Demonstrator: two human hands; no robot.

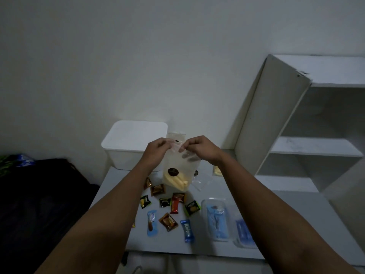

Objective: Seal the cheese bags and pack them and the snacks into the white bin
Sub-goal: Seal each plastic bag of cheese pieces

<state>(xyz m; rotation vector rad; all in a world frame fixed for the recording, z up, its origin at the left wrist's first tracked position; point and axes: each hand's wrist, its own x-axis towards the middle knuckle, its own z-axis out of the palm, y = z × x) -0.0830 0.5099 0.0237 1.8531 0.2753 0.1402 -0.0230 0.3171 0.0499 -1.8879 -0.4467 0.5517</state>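
Head view shows me both hands raised together over the tabletop (227,248), pinching the top edge of a clear cheese bag (178,171). My left hand (157,150) grips the bag's upper left corner with its fingers curled shut on the plastic; my right hand (199,148) pinches the upper right part of the same edge, thumb against fingertips. The bag hangs straight down between and below the hands, off the surface. It is see-through, with a dark round sticker (173,171) on its front, and pale yellow cheese sticks (177,182) lie bunched at its bottom. I cannot tell whether its top is closed.

Just beyond the left hand sits the white bin (130,149), its opening facing up. Behind the hands another clear bag (176,135) shows partly above the fingers. To the right of the right hand's wrist lies a further small bag with yellow contents (216,171), and a flat clear bag (200,182) lies just below the held one.

Nearer to me than the hands, wrapped snacks (167,213) are scattered between my forearms: brown, green, red and blue wrappers. Under my right forearm rests a clear tray (216,220) with blue packets, and a blue pack (244,233) lies beside it. White shelves (316,147) stand right of the right hand.
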